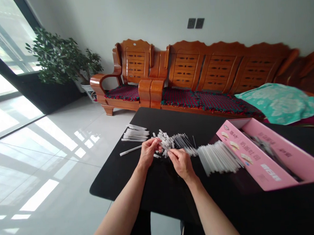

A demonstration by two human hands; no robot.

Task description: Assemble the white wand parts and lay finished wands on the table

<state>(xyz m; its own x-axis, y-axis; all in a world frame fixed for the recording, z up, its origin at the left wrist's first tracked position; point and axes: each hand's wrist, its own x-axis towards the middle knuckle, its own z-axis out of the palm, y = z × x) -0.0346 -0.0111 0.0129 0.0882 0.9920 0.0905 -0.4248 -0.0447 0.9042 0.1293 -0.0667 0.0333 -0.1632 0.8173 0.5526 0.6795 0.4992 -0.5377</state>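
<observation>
Above the black table, my left hand (147, 153) is closed in a pinch on one end of a thin whitish pen (163, 145). The fingers of my right hand (180, 162) are closed on its other end; its details are blurred. Just beyond the hands lies a heap of small white pen caps (166, 138). Right of the heap, thin pen refills (183, 140) lie side by side. Farther right is a row of clear, frosted pen barrels (218, 157). To the left, several capped white pens (135, 133) are stacked, with a single pen (130, 150) apart from them.
A pink open box (244, 156) with dark contents stands on the right of the black table (115, 175). Beyond the table are a wooden sofa (217, 65), a wooden armchair (135, 62) and a turquoise cloth (279, 102). A potted plant (61, 59) stands by the glass door.
</observation>
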